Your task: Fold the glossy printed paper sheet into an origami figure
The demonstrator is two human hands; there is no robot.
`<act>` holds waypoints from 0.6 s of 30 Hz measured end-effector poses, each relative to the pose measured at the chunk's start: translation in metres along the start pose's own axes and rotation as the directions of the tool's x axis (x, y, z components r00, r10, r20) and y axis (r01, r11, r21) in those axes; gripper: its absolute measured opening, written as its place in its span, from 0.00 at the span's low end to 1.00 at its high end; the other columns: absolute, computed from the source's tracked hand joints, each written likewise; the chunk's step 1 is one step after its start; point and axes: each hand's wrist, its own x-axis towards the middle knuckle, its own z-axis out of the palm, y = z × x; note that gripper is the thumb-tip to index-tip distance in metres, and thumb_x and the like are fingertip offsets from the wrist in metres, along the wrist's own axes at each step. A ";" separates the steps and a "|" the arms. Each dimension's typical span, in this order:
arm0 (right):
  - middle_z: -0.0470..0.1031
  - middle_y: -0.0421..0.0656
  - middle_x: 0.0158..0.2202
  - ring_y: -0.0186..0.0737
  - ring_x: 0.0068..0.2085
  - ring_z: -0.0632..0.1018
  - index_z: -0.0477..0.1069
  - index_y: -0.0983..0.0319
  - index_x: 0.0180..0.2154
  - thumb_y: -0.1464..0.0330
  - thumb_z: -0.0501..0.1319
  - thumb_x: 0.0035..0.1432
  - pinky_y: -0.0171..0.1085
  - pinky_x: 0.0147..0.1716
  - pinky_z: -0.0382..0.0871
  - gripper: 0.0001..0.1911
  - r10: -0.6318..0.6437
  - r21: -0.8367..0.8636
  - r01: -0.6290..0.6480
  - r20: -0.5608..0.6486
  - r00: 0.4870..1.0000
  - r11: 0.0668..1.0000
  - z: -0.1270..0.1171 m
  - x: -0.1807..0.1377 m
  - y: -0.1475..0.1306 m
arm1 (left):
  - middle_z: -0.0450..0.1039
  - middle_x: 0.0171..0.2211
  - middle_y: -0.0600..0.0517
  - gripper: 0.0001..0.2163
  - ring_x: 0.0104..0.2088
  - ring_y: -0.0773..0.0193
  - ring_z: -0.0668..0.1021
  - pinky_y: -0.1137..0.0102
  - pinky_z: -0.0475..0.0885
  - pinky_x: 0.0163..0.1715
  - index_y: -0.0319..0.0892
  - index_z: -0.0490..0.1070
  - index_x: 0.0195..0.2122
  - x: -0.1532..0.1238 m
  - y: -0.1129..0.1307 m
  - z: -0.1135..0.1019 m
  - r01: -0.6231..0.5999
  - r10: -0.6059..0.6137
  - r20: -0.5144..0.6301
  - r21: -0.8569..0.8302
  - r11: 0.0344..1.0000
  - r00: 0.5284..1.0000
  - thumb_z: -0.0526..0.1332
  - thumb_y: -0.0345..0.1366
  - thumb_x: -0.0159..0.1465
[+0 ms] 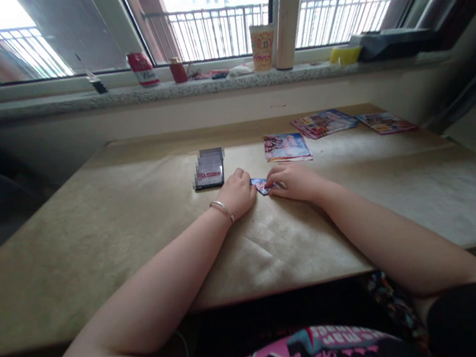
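Note:
A small folded piece of coloured paper lies on the brown table between my two hands. My left hand is curled into a loose fist and rests on the table, touching the paper's left edge; a thin bracelet circles its wrist. My right hand lies over the paper's right side with the fingers pressed together on it. Most of the paper is hidden under the fingers.
A dark phone lies just beyond my left hand. Colourful printed sheets and further sheets lie at the back right. The windowsill holds a red can, a paper cup and a tall tube.

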 end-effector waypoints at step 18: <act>0.76 0.44 0.32 0.39 0.35 0.73 0.76 0.61 0.32 0.69 0.57 0.54 0.35 0.33 0.61 0.09 0.160 -0.089 -0.166 -0.070 0.985 0.982 0.008 0.000 0.003 | 0.74 0.38 0.47 0.10 0.40 0.59 0.74 0.65 0.69 0.45 0.41 0.77 0.38 0.000 -0.011 0.002 -0.226 0.208 -0.119 -0.169 0.959 0.971 0.56 0.36 0.66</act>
